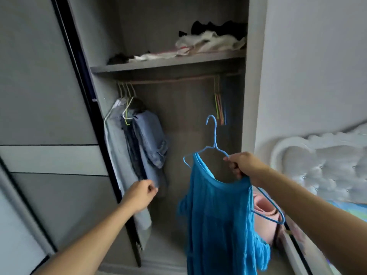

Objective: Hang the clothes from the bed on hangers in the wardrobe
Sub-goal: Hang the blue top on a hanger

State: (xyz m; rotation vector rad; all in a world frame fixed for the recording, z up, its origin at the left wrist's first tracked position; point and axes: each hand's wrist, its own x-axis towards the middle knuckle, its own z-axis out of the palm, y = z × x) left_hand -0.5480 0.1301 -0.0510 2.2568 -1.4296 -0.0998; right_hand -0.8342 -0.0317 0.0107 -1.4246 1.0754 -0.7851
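Blue garment (pixel 218 215): a thin, crinkled top or dress that hangs in front of the open wardrobe. One shoulder is hooked over the left arm of the hanger, and the neckline sags across to the right hand.
Blue hanger (pixel 215 135): wire, held upright with its hook pointing up, below the rail and not on it. Its right end sticks out bare past the wrist.
Right hand (pixel 243 167): fingers are curled round the hanger's right shoulder, with the garment's neckline bunched in the same grip.
Left hand (pixel 142 192): curled into a loose fist just in front of the lower edge of the hung clothes. Whether it pinches any cloth cannot be told.
Rail (pixel 174 80): runs under the shelf, bare in the middle.
Hung clothes (pixel 139 145): pale and denim pieces on hangers, crowded at the rail's left end.
Spare hangers (pixel 219 108): a coloured bunch at the rail's right end.
Shelf (pixel 168 65): holds loose white and dark clothes.
Sliding door (pixel 49 116): grey, pushed to the left.
Headboard (pixel 317 165): white and tufted, right of the wardrobe.
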